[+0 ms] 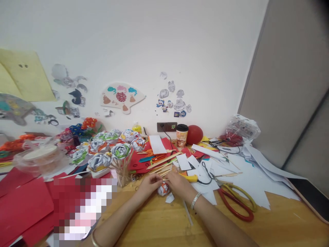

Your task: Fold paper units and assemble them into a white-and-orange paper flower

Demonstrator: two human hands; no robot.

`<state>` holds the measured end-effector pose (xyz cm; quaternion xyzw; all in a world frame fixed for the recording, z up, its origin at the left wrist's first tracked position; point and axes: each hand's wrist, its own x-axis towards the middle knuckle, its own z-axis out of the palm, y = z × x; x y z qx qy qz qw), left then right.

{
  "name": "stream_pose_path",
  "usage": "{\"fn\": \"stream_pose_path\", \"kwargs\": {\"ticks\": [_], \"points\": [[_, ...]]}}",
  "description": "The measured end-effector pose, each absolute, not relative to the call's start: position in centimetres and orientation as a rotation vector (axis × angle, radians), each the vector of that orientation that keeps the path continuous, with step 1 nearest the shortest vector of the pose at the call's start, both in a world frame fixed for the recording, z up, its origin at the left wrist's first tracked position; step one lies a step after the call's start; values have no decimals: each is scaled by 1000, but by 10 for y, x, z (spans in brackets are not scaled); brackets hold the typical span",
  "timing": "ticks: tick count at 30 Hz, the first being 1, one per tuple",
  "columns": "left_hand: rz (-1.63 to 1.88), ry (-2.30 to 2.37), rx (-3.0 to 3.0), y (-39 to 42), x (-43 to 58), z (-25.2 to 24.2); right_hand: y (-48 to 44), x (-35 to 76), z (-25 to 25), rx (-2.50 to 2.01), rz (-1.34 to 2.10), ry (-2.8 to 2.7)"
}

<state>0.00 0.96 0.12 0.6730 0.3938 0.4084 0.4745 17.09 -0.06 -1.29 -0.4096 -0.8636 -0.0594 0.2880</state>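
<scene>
A small rolled paper flower (163,189), white with orange markings, sits low over the table between my two hands. My left hand (149,185) comes in from the left, with thumb and fingers pinched at the flower's upper edge, where a thin pale stick partly shows. My right hand (178,186) is closed against the flower's right side, its fingertips largely hidden behind the hand. Just beyond the right hand lies a yellow-handled tool (190,178) with a dark cord, its front end hidden. A small white paper scrap (170,198) rests below the flower.
Finished paper flowers (120,151) stand in a container of sticks at the left. Red paper sheets (25,199) cover the left side. Large scissors (238,202) lie at the right near white paper (244,181). A lidded cup (182,135) and red balloon (194,134) stand behind.
</scene>
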Motion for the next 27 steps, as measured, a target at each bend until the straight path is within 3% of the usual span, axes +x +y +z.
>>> {"fn": "stream_pose_path", "kwargs": {"ticks": [11, 27], "points": [[988, 1020, 1872, 11, 0, 4, -5, 167, -6, -1042, -224, -2290], [889, 1105, 2460, -7, -4, 31, -15, 169, 15, -1048, 368, -2091]]}}
